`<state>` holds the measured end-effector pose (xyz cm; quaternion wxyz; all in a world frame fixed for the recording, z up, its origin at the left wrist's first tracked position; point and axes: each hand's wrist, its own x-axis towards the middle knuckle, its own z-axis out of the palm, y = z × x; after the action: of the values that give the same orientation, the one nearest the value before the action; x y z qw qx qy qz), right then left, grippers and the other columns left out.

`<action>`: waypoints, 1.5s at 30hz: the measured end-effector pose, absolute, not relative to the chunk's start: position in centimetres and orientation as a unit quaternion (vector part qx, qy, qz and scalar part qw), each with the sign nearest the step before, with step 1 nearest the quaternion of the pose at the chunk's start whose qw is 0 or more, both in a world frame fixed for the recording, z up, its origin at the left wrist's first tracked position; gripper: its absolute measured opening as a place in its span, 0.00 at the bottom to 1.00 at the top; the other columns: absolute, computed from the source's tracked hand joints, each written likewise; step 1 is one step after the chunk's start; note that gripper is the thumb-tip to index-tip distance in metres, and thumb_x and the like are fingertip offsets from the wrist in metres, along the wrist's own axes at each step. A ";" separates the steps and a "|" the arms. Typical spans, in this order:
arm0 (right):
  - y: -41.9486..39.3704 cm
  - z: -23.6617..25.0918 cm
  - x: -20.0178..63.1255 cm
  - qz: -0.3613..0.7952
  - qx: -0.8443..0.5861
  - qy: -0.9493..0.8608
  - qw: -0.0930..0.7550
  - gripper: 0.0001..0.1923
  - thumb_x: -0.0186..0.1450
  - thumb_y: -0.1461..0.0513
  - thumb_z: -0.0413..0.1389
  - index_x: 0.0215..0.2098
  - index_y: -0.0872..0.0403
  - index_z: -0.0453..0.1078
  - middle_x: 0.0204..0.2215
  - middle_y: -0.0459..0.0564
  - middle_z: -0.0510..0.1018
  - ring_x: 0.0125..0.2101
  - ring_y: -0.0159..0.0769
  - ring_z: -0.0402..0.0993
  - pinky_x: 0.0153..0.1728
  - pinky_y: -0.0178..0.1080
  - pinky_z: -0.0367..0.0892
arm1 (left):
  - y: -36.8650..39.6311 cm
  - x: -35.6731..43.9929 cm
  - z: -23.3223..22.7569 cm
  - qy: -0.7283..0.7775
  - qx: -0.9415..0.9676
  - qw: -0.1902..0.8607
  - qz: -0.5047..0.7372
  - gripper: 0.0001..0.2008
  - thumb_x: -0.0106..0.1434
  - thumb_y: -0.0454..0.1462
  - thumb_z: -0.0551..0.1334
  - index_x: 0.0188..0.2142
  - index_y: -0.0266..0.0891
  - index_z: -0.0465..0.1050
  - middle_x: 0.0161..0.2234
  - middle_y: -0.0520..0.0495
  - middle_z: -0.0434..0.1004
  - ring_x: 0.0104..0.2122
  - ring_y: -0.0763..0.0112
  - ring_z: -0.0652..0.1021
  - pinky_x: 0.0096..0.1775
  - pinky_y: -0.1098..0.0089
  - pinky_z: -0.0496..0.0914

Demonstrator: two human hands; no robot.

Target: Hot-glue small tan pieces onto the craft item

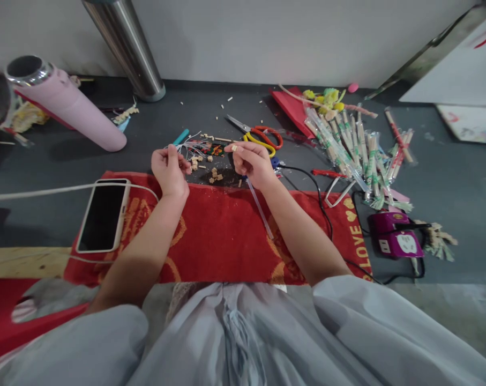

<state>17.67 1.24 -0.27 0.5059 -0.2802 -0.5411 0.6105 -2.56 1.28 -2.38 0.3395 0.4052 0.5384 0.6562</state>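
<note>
My right hand (254,163) pinches a small pale piece (234,148) between thumb and forefinger, above the dark table. My left hand (169,170) has its fingers curled with the thumb against them; whatever is in them is too small or hidden to make out. Thin white strands (194,145) spread out beside the left fingertips. Between the hands lie small pale wooden-looking bits (215,175) and a dark patterned piece (217,150). Just behind my right hand lie scissors (262,136) with red and yellow handles, half open.
A red towel (222,230) covers the front edge, with a phone (103,214) at its left. A pink bottle (77,112) and a steel flask (134,53) stand behind. Wrapped stick bundles (353,142) and a purple box with cables (395,234) lie at right.
</note>
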 end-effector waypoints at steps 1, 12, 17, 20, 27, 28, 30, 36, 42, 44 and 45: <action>1.3 -0.3 17.7 0.608 -0.278 -0.543 0.508 0.21 0.60 0.45 0.58 0.36 0.54 0.73 0.17 0.37 0.58 0.15 0.21 0.49 0.15 0.30 0.49 | 1.2 -2.5 -2.3 0.537 0.404 0.346 0.655 0.21 0.62 0.58 0.56 0.33 0.44 0.61 0.20 0.58 0.66 0.17 0.82 0.69 0.18 0.76 0.59; 0.2 0.1 17.0 0.402 -0.353 -0.675 0.508 0.22 0.63 0.46 0.56 0.40 0.55 0.76 0.28 0.47 0.77 0.23 0.26 0.64 0.24 0.32 0.63 | -1.4 0.6 0.8 0.505 0.408 0.553 0.521 0.16 0.46 0.46 0.74 0.25 0.39 0.72 0.16 0.57 0.70 0.12 0.82 0.68 0.15 0.78 0.61; -0.1 0.0 16.7 0.326 -0.337 -0.740 0.482 0.20 0.66 0.50 0.53 0.41 0.57 0.76 0.34 0.52 0.81 0.27 0.28 0.71 0.31 0.34 0.68 | -1.7 0.8 1.2 0.471 0.402 0.609 0.496 0.16 0.46 0.44 0.74 0.21 0.37 0.72 0.15 0.55 0.70 0.11 0.82 0.67 0.14 0.78 0.60; -0.1 -0.1 16.6 0.299 -0.331 -0.762 0.469 0.18 0.67 0.52 0.52 0.43 0.56 0.76 0.35 0.51 0.81 0.31 0.30 0.74 0.35 0.35 0.69 | -1.6 0.7 1.2 0.466 0.382 0.625 0.496 0.16 0.45 0.44 0.75 0.22 0.36 0.73 0.15 0.55 0.70 0.11 0.84 0.66 0.14 0.79 0.60; -0.2 0.0 16.8 0.278 -0.318 -0.779 0.463 0.17 0.67 0.54 0.52 0.44 0.57 0.76 0.34 0.52 0.81 0.34 0.32 0.75 0.38 0.36 0.69 | -1.6 0.4 1.7 0.460 0.351 0.661 0.477 0.13 0.45 0.39 0.75 0.22 0.36 0.73 0.15 0.55 0.69 0.11 0.85 0.66 0.14 0.81 0.59; -0.3 0.0 16.8 0.276 -0.319 -0.780 0.462 0.17 0.67 0.54 0.52 0.43 0.57 0.76 0.35 0.52 0.81 0.33 0.31 0.74 0.37 0.36 0.69 | -1.6 0.4 1.7 0.459 0.349 0.662 0.479 0.13 0.45 0.38 0.74 0.22 0.36 0.73 0.15 0.55 0.69 0.12 0.85 0.66 0.15 0.81 0.59; -0.3 0.1 16.7 0.276 -0.320 -0.778 0.465 0.18 0.67 0.53 0.52 0.43 0.56 0.76 0.34 0.51 0.81 0.31 0.30 0.73 0.36 0.36 0.68 | -1.6 0.4 1.7 0.461 0.354 0.656 0.482 0.12 0.46 0.37 0.73 0.21 0.36 0.72 0.14 0.56 0.68 0.11 0.85 0.66 0.15 0.81 0.60; -0.4 0.1 16.5 0.304 -0.332 -0.755 0.477 0.19 0.66 0.49 0.53 0.42 0.55 0.75 0.24 0.45 0.74 0.22 0.26 0.62 0.27 0.34 0.63 | -1.8 0.5 1.6 0.459 0.402 0.625 0.488 0.14 0.49 0.41 0.72 0.21 0.38 0.69 0.14 0.57 0.65 0.11 0.84 0.64 0.14 0.80 0.59; -0.1 -0.1 16.1 0.405 -0.352 -0.677 0.504 0.24 0.62 0.43 0.55 0.39 0.55 0.72 0.21 0.41 0.67 0.20 0.25 0.58 0.22 0.32 0.57 | -1.5 0.5 0.6 0.465 0.457 0.556 0.517 0.20 0.52 0.50 0.69 0.25 0.41 0.64 0.16 0.58 0.63 0.13 0.81 0.66 0.16 0.76 0.61; 0.2 -0.2 16.1 0.465 -0.344 -0.635 0.513 0.24 0.61 0.42 0.55 0.36 0.55 0.71 0.19 0.40 0.65 0.19 0.24 0.56 0.20 0.31 0.56 | -1.2 0.5 0.0 0.479 0.477 0.514 0.528 0.22 0.53 0.55 0.66 0.27 0.42 0.62 0.18 0.58 0.63 0.14 0.80 0.67 0.17 0.74 0.62; 0.4 -0.2 16.2 0.492 -0.335 -0.615 0.517 0.24 0.61 0.42 0.56 0.34 0.55 0.70 0.18 0.39 0.63 0.18 0.23 0.55 0.18 0.31 0.54 | -1.0 0.4 -0.4 0.484 0.489 0.493 0.533 0.23 0.53 0.57 0.65 0.28 0.43 0.62 0.18 0.58 0.63 0.14 0.79 0.66 0.18 0.74 0.61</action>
<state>16.20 0.42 -0.22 0.5167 -0.3354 -0.6150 0.4923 0.42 -1.04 -0.35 0.4926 0.4888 0.4845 0.5326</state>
